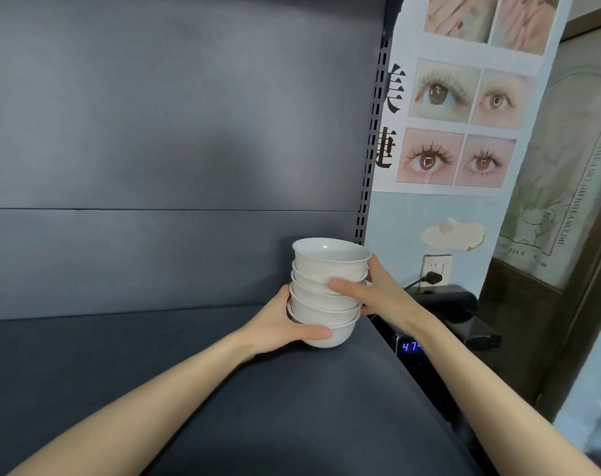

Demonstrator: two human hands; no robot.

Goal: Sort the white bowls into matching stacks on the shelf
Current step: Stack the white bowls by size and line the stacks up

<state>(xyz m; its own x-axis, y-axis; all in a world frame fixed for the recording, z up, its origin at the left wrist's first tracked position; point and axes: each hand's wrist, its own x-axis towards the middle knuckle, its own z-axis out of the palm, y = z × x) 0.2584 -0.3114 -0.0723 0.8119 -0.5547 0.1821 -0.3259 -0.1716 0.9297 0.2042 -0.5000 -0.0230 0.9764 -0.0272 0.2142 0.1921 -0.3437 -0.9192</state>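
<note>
a stack of white bowls [326,290] stands towards the far right end of the dark grey shelf [189,389], close to the slotted metal upright [369,166] at the shelf's right edge. several bowls are nested one inside another, and the stack leans a little, with the top bowl open and showing its glossy inside. whether the lowest bowl rests on the shelf or sits just above it, i cannot tell.

both hands grasp the stack. the left hand [281,324] grips it low down on the left, with the thumb laid across the front of the lowest bowl and the fingers curled round the back, out of sight. the right hand [378,293] holds it from the right side, higher up. its thumb presses across the front at about the middle of the stack, and its fingers reach up round the far side towards the top bowl. both bare forearms stretch in from the near edge.

behind the bowls rises the shelf's plain grey back panel [154,132]. to the right, a poster [464,97] of eye photos hangs on a pale blue wall above a wall socket [436,267] with a black plug [433,278] in it. a black device [409,347] with blue lit digits sits just beside the shelf's right edge.
</note>
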